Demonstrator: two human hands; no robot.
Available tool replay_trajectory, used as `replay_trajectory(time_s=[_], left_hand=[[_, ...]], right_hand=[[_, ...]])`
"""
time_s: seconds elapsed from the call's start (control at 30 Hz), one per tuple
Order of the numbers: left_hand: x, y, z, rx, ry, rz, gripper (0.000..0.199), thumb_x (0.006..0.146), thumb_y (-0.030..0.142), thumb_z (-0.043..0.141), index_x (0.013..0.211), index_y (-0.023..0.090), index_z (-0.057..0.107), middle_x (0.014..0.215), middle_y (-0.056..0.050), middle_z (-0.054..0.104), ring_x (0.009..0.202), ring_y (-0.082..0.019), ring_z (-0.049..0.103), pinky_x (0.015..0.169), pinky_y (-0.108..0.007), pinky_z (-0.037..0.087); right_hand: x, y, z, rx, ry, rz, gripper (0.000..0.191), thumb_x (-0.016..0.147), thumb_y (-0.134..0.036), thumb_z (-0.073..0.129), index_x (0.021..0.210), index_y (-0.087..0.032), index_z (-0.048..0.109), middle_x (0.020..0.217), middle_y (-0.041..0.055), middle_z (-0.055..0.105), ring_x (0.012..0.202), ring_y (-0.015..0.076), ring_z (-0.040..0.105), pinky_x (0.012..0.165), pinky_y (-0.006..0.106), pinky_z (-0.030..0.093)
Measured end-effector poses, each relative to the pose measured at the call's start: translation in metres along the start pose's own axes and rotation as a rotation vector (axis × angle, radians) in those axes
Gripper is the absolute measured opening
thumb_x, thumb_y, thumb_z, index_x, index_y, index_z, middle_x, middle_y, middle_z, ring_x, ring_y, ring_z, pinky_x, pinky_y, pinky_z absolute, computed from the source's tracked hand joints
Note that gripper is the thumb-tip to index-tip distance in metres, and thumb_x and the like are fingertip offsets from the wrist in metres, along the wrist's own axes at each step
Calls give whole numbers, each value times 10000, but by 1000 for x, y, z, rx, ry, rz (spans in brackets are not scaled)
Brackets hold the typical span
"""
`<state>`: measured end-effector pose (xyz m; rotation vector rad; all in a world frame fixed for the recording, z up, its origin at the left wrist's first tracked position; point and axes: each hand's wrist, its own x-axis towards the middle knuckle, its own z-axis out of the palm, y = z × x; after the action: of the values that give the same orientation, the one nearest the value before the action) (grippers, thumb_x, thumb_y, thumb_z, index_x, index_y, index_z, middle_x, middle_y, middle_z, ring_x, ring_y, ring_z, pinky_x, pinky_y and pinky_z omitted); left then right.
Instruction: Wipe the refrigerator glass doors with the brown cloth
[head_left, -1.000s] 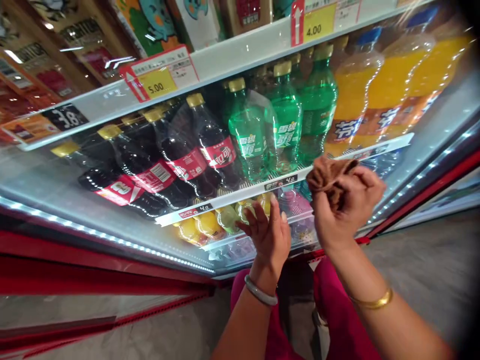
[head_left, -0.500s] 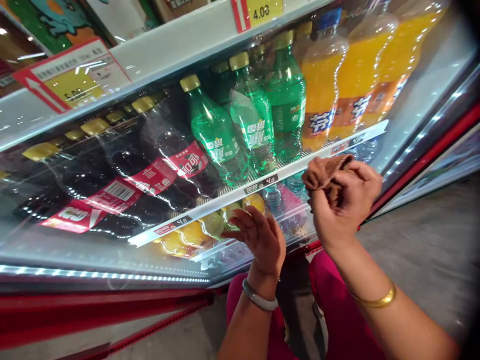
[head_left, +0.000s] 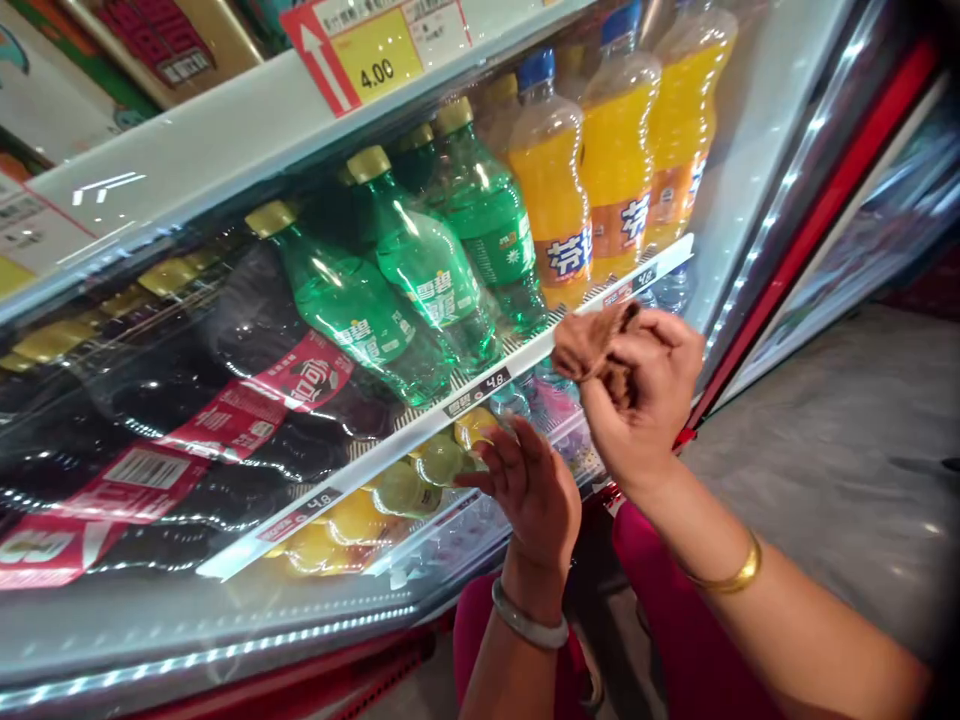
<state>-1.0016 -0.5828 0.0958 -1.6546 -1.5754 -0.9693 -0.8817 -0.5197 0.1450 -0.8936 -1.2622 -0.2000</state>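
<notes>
My right hand (head_left: 651,395) grips a crumpled brown cloth (head_left: 589,345) at the white shelf edge strip (head_left: 547,345), close below the orange soda bottles (head_left: 551,180). Whether the cloth touches the strip I cannot tell. My left hand (head_left: 534,490) is held up with its fingers apart and nothing in it, in front of the lower shelf with yellow and pale green bottles (head_left: 409,485). Green soda bottles (head_left: 427,270) with gold caps stand behind the strip. Dark cola bottles (head_left: 217,440) with red labels fill the left side.
A higher white shelf edge (head_left: 202,130) carries a price tag (head_left: 375,55) marked 4.00, with cartons (head_left: 165,45) above it. The cooler's red and black frame (head_left: 847,190) runs down the right. Grey floor (head_left: 832,450) shows beyond it.
The view has shifted right, so the bottles and shelf appear farther left. My right hand with the cloth appears slightly farther left in the picture. My left hand stays raised and empty.
</notes>
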Motion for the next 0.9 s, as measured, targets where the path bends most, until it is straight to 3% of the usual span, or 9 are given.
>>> replay_trajectory(time_s=[0.1, 0.2, 0.33, 0.47, 0.6, 0.67, 0.73, 0.8, 0.9], left_hand=[[7, 5, 4, -43, 30, 52, 909, 934, 6, 557, 1679, 178, 67, 1698, -183, 90, 1603, -298, -15, 1245, -648, -127], [12, 9, 7, -63, 42, 75, 856, 949, 16, 540, 1675, 174, 115, 1691, -145, 127, 1609, -248, -17, 1271, -612, -118], [14, 19, 9, -76, 22, 84, 851, 948, 27, 567, 1672, 138, 135, 1696, -151, 126, 1610, -234, -28, 1304, -539, -96], [15, 31, 12, -89, 0, 89, 833, 968, 47, 553, 1673, 117, 116, 1705, -167, 135, 1615, -227, -12, 1318, -503, -75], [16, 35, 17, -73, -21, 87, 820, 973, 67, 550, 1671, 113, 121, 1709, -168, 119, 1629, -251, 1, 1325, -536, -47], [16, 33, 19, -42, -23, 98, 820, 969, 78, 573, 1670, 124, 150, 1709, -165, 138, 1633, -248, -10, 1306, -555, -115], [15, 31, 19, -34, -25, 114, 827, 961, 87, 597, 1669, 134, 172, 1708, -169, 193, 1632, -240, -20, 1288, -549, -170], [15, 30, 18, -55, -38, 118, 837, 954, 84, 601, 1670, 135, 171, 1699, -179, 264, 1630, -242, -16, 1280, -547, -191], [15, 31, 16, -67, -50, 107, 834, 949, 69, 585, 1670, 138, 171, 1687, -181, 314, 1632, -240, -3, 1275, -566, -195]], right_hand=[[-24, 9, -5, 32, -120, -128, 318, 819, -148, 698, 1087, -297, 610, 1265, 47, 566, 1159, 235, 576, 986, 439, 481], [-41, 40, -12, -30, -123, -31, 274, 856, -202, 660, 1111, -284, 600, 1247, 57, 557, 1168, 239, 566, 1003, 459, 474], [-6, 64, -9, -69, 108, 237, 265, 907, -305, 567, 1161, -234, 598, 1260, 110, 517, 1279, 292, 512, 1110, 583, 424], [29, 47, -3, -21, 142, 145, 252, 907, -292, 594, 1156, -250, 598, 1253, 106, 526, 1284, 286, 509, 1119, 565, 419], [-9, 46, -10, -35, -46, -32, 287, 874, -234, 640, 1149, -288, 578, 1287, 68, 529, 1217, 254, 540, 1041, 490, 454], [-34, 64, -14, -69, -92, -77, 301, 870, -246, 651, 1155, -289, 565, 1287, 65, 519, 1206, 255, 540, 1009, 475, 464], [-40, 87, -17, -103, -50, -20, 288, 889, -270, 625, 1170, -272, 561, 1265, 78, 519, 1218, 267, 529, 1020, 497, 457], [-23, 107, -17, -126, 52, 85, 271, 915, -285, 576, 1182, -242, 570, 1244, 103, 525, 1243, 286, 514, 1060, 544, 432], [31, 119, -14, -136, 218, 149, 265, 936, -280, 560, 1188, -204, 591, 1224, 142, 533, 1250, 291, 507, 1112, 567, 398]])
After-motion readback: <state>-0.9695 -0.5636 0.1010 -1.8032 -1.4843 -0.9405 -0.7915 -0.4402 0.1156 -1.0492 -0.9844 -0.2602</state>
